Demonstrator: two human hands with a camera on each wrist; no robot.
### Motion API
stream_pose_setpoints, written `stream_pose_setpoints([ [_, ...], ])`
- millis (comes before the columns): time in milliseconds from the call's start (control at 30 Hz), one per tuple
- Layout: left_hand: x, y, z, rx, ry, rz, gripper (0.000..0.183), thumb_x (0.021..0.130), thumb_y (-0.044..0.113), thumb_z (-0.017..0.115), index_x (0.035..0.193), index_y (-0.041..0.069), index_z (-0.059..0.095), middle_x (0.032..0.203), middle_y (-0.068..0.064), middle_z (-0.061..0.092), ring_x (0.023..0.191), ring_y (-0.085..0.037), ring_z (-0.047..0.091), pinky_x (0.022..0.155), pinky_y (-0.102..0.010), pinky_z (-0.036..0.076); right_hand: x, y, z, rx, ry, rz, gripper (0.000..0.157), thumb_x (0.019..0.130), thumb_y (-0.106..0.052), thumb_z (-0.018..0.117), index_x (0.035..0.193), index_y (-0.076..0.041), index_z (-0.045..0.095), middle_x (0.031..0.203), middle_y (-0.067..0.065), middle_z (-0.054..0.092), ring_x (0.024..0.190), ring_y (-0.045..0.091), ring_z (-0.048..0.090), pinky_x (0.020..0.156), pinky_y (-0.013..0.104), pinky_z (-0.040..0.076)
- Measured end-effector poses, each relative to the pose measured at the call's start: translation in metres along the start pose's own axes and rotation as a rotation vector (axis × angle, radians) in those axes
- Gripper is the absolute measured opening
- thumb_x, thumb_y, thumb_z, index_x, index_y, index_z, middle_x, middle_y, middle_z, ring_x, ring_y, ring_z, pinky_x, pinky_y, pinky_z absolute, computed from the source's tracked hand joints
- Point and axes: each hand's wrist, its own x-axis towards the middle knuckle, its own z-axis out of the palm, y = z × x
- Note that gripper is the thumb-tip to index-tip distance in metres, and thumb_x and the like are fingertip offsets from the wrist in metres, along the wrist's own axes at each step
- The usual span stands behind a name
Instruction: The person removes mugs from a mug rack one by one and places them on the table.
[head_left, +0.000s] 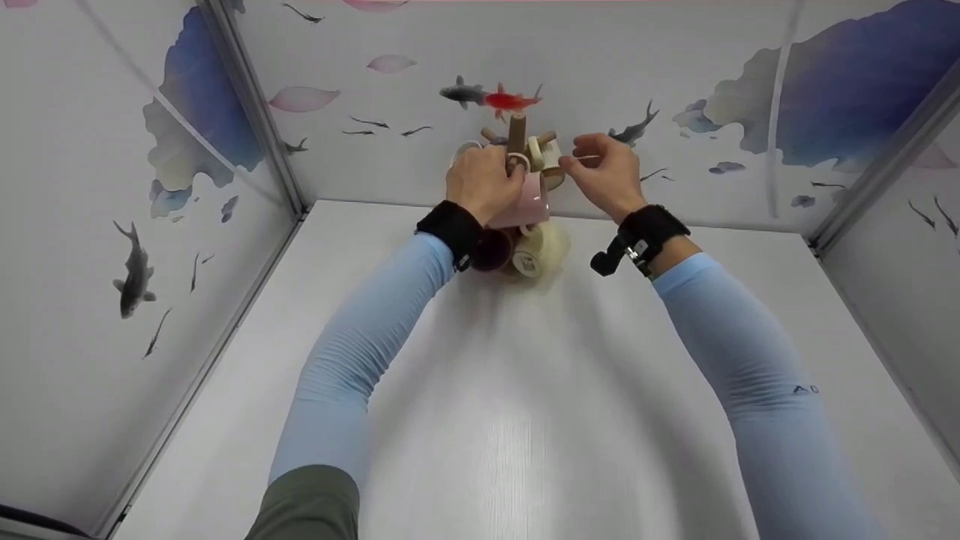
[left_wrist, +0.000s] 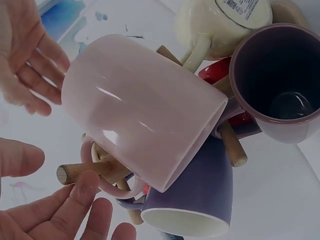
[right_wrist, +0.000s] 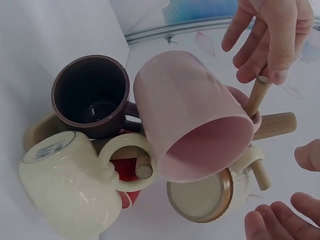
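A wooden mug tree (head_left: 517, 133) with several mugs stands at the table's back. The pink mug (left_wrist: 145, 110) hangs sideways, its handle looped over a peg (left_wrist: 80, 171). My left hand (head_left: 486, 180) is at that peg's end, forefinger touching the wood below the tip, thumb apart in the left wrist view. My right hand (head_left: 606, 174) is held in the air to the right of the tree, fingers loosely bent around nothing. Nearest it hangs a cream mug with a brown rim (right_wrist: 200, 197), its handle on another peg (right_wrist: 261, 174).
Lower on the tree hang a dark brown mug (right_wrist: 90, 97), a cream mug (right_wrist: 70, 185) with a label on its base and a bluish-purple mug (left_wrist: 192, 190). A red mug (right_wrist: 125, 170) is partly hidden behind them. A patterned wall (head_left: 360, 45) rises close behind the white table (head_left: 480, 420).
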Motion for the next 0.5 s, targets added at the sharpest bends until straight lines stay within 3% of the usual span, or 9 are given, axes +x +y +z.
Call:
stream_pose_setpoints([
  [200, 0.008, 0.005, 0.002, 0.074, 0.003, -0.006, 0.034, 0.111, 0.033, 0.061, 0.087, 0.012, 0.07, 0.09, -0.007, 0.078, 0.09, -0.027, 0.074, 0.08, -0.044, 0.06, 0.018, -0.013, 0.006, -0.07, 0.011, -0.023, 0.049, 0.106, -0.031, 0.072, 0.147, -0.005, 0.069, 0.144, 0.018, 0.075, 0.134, 0.033, 0.075, 0.112, 0.044, 0.061],
  [367, 0.013, 0.011, 0.004, 0.157, -0.012, -0.036, 0.033, 0.113, 0.035, 0.061, 0.099, 0.011, 0.078, 0.102, -0.009, 0.083, 0.097, -0.03, 0.078, 0.087, -0.047, 0.063, 0.031, -0.018, 0.015, -0.11, 0.01, -0.032, 0.045, 0.107, -0.026, 0.069, 0.144, -0.001, 0.07, 0.143, 0.021, 0.075, 0.134, 0.035, 0.075, 0.112, 0.046, 0.061],
  [500, 0.016, 0.016, 0.005, 0.189, -0.026, -0.042, 0.031, 0.113, 0.033, 0.061, 0.102, 0.012, 0.079, 0.103, -0.008, 0.084, 0.095, -0.03, 0.08, 0.085, -0.046, 0.064, 0.039, -0.02, 0.02, -0.143, -0.014, -0.011, 0.045, 0.109, -0.023, 0.066, 0.147, 0.0, 0.068, 0.148, 0.021, 0.072, 0.138, 0.036, 0.073, 0.115, 0.047, 0.06],
])
